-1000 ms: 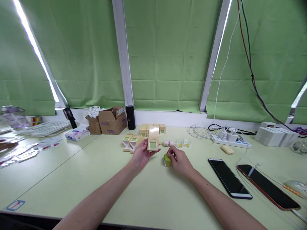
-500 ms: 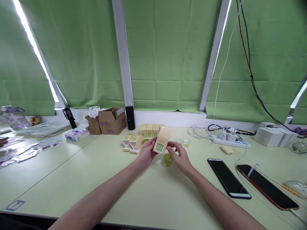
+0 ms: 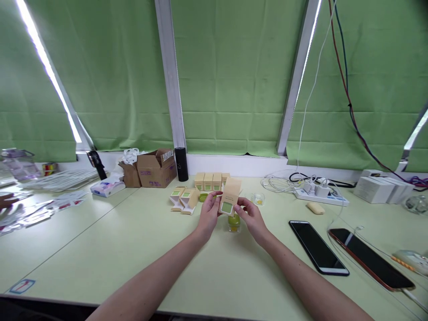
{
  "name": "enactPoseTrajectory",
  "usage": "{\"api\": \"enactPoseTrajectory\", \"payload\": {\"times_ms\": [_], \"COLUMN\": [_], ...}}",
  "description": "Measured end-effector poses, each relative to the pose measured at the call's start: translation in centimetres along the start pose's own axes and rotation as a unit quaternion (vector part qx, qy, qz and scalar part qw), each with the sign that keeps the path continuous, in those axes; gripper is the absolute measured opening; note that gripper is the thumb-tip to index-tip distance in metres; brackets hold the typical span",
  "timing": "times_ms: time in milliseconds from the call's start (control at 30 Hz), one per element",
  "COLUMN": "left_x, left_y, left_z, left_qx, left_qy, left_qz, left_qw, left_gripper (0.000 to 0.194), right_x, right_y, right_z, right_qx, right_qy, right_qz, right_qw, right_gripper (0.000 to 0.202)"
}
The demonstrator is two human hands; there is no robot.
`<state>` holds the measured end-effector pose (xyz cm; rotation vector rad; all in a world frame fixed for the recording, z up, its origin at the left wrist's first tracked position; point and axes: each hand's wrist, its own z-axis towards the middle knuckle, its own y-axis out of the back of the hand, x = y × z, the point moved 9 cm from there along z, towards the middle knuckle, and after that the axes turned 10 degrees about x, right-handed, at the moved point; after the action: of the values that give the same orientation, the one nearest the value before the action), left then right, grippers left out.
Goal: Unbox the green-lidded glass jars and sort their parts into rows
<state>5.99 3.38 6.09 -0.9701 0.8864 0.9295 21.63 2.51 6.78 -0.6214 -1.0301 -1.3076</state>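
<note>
Between my two hands is a small tan cardboard box (image 3: 230, 191) with a green square on its front and its top flap raised. My left hand (image 3: 210, 211) grips its left edge, and my right hand (image 3: 251, 215) pinches its lower right side. Just below the box, a small clear jar with a green top (image 3: 234, 223) stands on the table, partly covered by the box. Left of my left hand lie two flattened, opened boxes (image 3: 185, 199). A green lid-like piece (image 3: 203, 197) sits beside them. Behind stands a row of several closed tan boxes (image 3: 208, 182).
A clear container (image 3: 258, 199) stands to the right. Two phones (image 3: 318, 247) lie at the right near a power strip (image 3: 321, 196) with cables. At the back left are a brown carton (image 3: 156, 169), a black cylinder (image 3: 181, 165) and a tissue pack (image 3: 107, 187).
The box has shifted slightly right and turned more upright. My left hand moved right with it, and my right hand has closed on its right side. Another person's hand appears at the far left.
</note>
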Motion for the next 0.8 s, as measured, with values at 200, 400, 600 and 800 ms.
{"api": "enactPoseTrajectory", "payload": {"times_ms": [200,400,600,800], "left_x": [-1.1,-0.2,-0.6,-0.4], "left_y": [-1.6,-2.1,-2.1,-2.0], "left_z": [-1.1,-1.4,-1.5,-1.5], "left_qx": [0.108,0.138,0.123,0.126], "left_qy": [-0.079,-0.116,-0.13,-0.13], "left_qz": [0.057,0.138,0.164,0.17], "left_qw": [0.989,0.974,0.97,0.969], "left_gripper": [0.047,0.049,0.041,0.042], "right_x": [-1.1,-1.5,-1.2,-1.6], "right_y": [0.9,0.9,0.6,0.6], "right_z": [0.1,0.1,0.1,0.1], "right_qx": [-0.034,-0.039,-0.032,-0.03], "right_qy": [-0.019,-0.023,-0.005,-0.006], "right_qz": [0.096,0.094,0.067,0.038], "right_qw": [0.995,0.995,0.997,0.999], "right_gripper": [0.047,0.047,0.045,0.047]}}
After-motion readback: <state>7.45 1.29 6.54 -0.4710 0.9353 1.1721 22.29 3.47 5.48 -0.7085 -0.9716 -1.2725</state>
